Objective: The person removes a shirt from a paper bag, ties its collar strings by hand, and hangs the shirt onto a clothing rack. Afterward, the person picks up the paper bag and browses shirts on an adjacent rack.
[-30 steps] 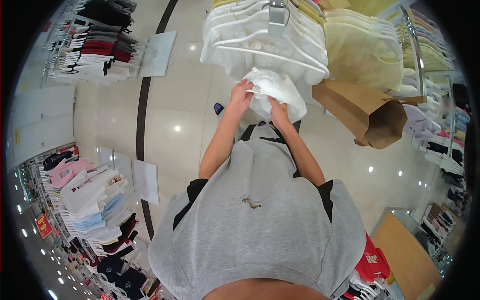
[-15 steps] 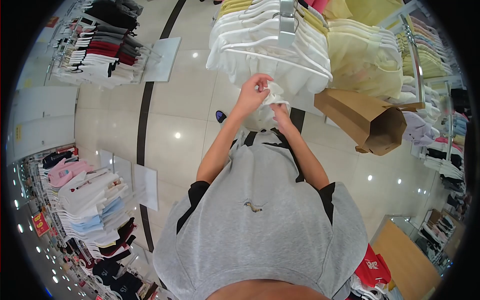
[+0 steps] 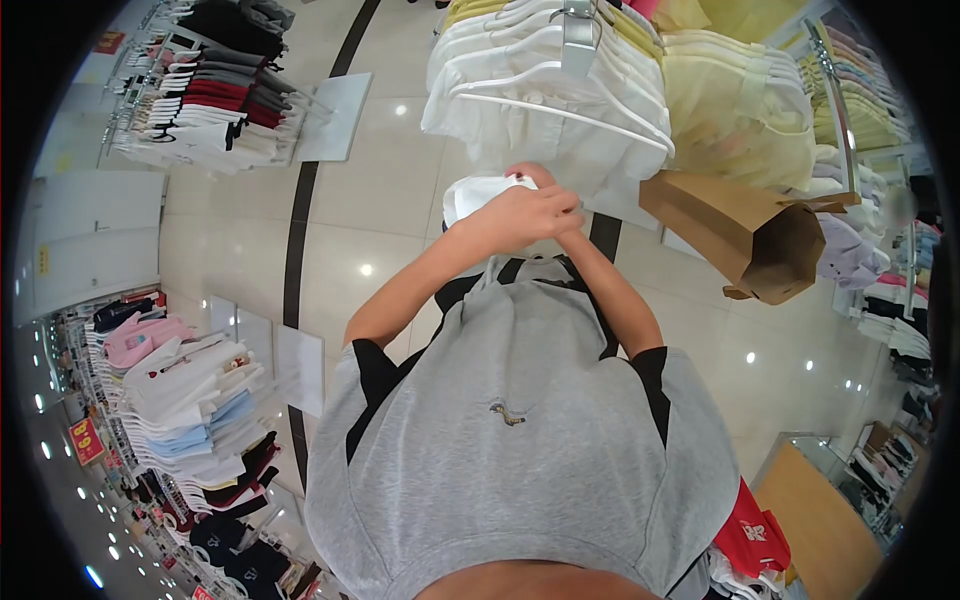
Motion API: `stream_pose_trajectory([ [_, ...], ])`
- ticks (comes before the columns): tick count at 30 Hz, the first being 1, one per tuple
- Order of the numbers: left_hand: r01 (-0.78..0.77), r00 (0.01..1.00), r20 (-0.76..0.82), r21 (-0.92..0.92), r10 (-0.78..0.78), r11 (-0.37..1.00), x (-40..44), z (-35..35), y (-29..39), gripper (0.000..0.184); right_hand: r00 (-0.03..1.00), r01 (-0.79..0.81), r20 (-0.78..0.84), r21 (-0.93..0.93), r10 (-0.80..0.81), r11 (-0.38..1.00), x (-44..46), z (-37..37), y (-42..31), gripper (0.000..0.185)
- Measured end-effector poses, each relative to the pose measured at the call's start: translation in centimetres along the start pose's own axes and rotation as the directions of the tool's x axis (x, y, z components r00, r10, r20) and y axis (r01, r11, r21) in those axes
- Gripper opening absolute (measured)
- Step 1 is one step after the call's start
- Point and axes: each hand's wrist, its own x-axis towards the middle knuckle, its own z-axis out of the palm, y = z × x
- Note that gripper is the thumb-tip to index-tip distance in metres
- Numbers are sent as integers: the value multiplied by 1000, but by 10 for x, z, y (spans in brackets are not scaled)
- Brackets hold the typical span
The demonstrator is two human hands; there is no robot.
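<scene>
A bundle of white cloth (image 3: 472,197), apparently a garment, hangs in front of me just below the clothes rail. My left hand (image 3: 535,217) lies across it, back upward, with curled fingers reaching over toward my right wrist. What those fingers hold is hidden. Partly behind the left hand, my right hand (image 3: 534,174) has its fingertips closed on the upper edge of the white cloth. White tops (image 3: 560,130) on white hangers (image 3: 565,110) hang just beyond both hands.
An open brown paper bag (image 3: 735,235) hangs at the right, below yellow garments (image 3: 740,110). Racks of dark and red clothes (image 3: 215,90) stand at upper left, with white and blue clothes (image 3: 195,410) at lower left. A wooden-topped table (image 3: 815,505) is at lower right.
My left hand has swung over to the right and now crosses in front of my right hand. The white cloth has shifted left and spread out. The right hand has moved up.
</scene>
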Motion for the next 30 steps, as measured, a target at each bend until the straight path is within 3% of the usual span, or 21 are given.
stream_pose_trajectory([
  [2,129,991,23,94,-132,987,-11,-12,4,41,998,-59,3,14,58,998,-1,4,16,36],
  [5,292,926,-290,146,-241,945,-42,-3,-35,45,951,-254,-224,-173,213,952,-3,-15,5,24],
  [8,470,840,-366,119,-401,875,-57,-11,-72,40,926,-322,-280,-237,253,917,-9,-36,1,23],
  [11,586,727,-478,58,-493,808,-77,-1,-120,25,907,-248,-405,-289,117,925,-14,-58,19,21],
  [12,612,629,-474,-188,-616,768,-81,3,-137,22,919,-234,-385,-356,87,905,-17,-69,27,18],
  [14,542,433,-357,-631,-828,555,-84,7,-165,19,927,-257,-356,-378,117,889,-17,-82,30,16],
  [15,512,417,-267,-721,-869,467,-82,5,-171,19,930,-268,-344,-389,130,882,-15,-88,29,15],
  [17,444,401,-68,-858,-913,259,-78,2,-181,19,954,-99,-297,-422,-34,901,-7,-95,28,17],
  [19,437,322,-24,-883,-947,171,-79,20,-211,17,940,81,-266,-434,-214,897,5,-101,19,18],
  [22,403,256,-38,-904,-966,142,-68,31,-233,20,988,-147,-56,-34,145,989,0,-102,15,16],
  [25,462,277,-98,-859,-956,222,-51,20,-248,25,938,-339,96,71,332,938,-8,-98,8,12],
  [30,605,263,-153,-743,-952,286,-41,19,-296,28,848,-528,221,281,482,801,-14,-73,-1,12],
])
